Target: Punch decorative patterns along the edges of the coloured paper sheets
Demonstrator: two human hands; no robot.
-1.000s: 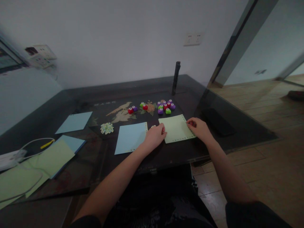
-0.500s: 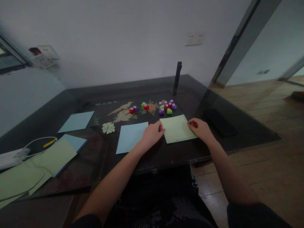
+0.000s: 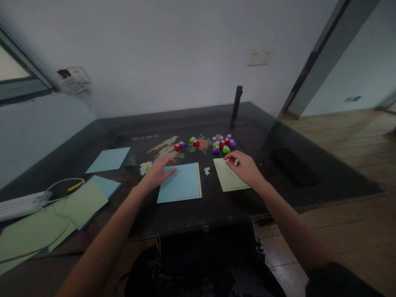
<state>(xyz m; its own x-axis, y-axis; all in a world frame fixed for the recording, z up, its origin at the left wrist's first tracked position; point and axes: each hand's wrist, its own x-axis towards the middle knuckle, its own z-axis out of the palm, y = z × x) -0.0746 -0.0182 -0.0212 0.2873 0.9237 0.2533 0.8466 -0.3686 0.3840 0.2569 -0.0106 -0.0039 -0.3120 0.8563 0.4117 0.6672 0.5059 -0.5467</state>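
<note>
My left hand (image 3: 158,172) hangs over the upper left of a blue square sheet (image 3: 182,183) with a row of small marks along its edges. Its thumb and fingers are apart and hold nothing I can see. Just beyond it lies a pile of small pale pieces (image 3: 145,167), partly covered by the hand. My right hand (image 3: 244,168) is above a pale green sheet (image 3: 227,177), hiding its right side. Its thumb and forefinger are pinched near the sheet's top edge; anything between them is too small to make out. Between the sheets sits a small cluster of pale pieces (image 3: 206,170).
Several red, green and purple eyeball-like toys (image 3: 222,142) stand behind the sheets, with smaller groups (image 3: 179,146) to the left. A black upright post (image 3: 236,107) rises at the back. On the right lies a dark flat object (image 3: 293,166); papers (image 3: 83,204) and a power strip (image 3: 23,206) are left.
My left hand has left the green sheet and moved left over the blue one, its fingers opening. My right hand has shifted from the sheet's right edge to its top. The camera view has shifted.
</note>
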